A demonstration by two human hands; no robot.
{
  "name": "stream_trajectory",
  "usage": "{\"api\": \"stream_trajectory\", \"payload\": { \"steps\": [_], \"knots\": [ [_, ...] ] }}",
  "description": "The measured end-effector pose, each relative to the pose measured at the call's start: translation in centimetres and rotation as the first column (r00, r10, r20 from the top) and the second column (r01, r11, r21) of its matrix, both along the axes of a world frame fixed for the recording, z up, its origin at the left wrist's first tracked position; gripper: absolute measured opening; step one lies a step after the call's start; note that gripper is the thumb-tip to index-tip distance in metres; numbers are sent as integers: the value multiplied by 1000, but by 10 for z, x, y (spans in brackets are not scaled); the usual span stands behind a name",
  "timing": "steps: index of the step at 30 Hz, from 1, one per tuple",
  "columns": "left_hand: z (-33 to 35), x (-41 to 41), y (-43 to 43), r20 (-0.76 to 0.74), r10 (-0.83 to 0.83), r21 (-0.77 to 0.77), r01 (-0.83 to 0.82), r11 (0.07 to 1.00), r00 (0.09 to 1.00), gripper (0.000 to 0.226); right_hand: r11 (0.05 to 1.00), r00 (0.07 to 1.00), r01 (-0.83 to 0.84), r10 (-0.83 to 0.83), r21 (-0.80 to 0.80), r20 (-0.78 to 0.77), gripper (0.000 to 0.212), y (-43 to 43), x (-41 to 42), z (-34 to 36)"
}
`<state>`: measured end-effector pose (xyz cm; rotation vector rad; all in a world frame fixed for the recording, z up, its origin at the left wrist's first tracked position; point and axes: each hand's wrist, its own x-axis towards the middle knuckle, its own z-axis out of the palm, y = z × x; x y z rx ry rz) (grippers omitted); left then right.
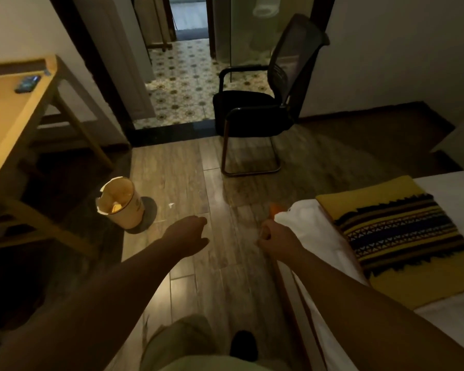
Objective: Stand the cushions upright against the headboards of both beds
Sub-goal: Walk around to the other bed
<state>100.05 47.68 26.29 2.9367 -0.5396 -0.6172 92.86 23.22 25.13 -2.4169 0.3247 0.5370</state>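
Cushions: none clearly seen in this view, and no headboard either. A bed (445, 199) is seen at the right, its white sheet corner (303, 218) reaching toward the floor, with a yellow runner (391, 285) and a striped, fringed woven piece (402, 234) laid flat near the bed's left edge; whether the woven piece is a cushion cannot be told.

Right hand (275, 241) is held just beside the sheet corner, fingers curled together into a loose fist; nothing is seen gripped, and contact with the sheet cannot be confirmed. Left hand (189, 235) is held over the wooden floor (188, 170), well apart from the bed, fingers loosely bent and empty.

Relation noted: the bed lies to the right of both hands, and the right hand is the nearer. The woven piece's long axis runs along the bed's left edge. The headboard end is judged to be outside the frame, so a turn would be needed before any cushion is reached.

Also noted: a bin (121, 203), a black chair (257, 103), a wooden desk (14, 108).
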Motion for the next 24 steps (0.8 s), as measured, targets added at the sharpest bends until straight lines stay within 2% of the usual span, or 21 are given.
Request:
{"api": "stream_trajectory", "payload": {
  "steps": [4, 12, 16, 21, 24],
  "knots": [
    [-12, 74, -15, -35, -26, -22, 25, 999, 999, 62, 991, 993, 119, -117, 69, -28, 56, -16, 65, -8],
    [-29, 257, -50, -53, -120, -67, 116, 991, 991, 59, 955, 951, 297, -295, 16, -88, 45, -47, 225, -29],
    [-22, 335, -71, -80, -235, -34, 233, 972, 969, 54, 932, 929, 361, -358, 22, -93, 44, -56, 280, -21],
    [-12, 418, -125, -88, -362, -10, 362, 932, 928, 49, 873, 868, 486, -477, 43, -141, 57, -85, 331, -24],
    [-9, 460, -175, -130, -430, -4, 433, 901, 894, 43, 818, 818, 572, -563, 68, -116, 62, -120, 353, -32]
  ]
}}
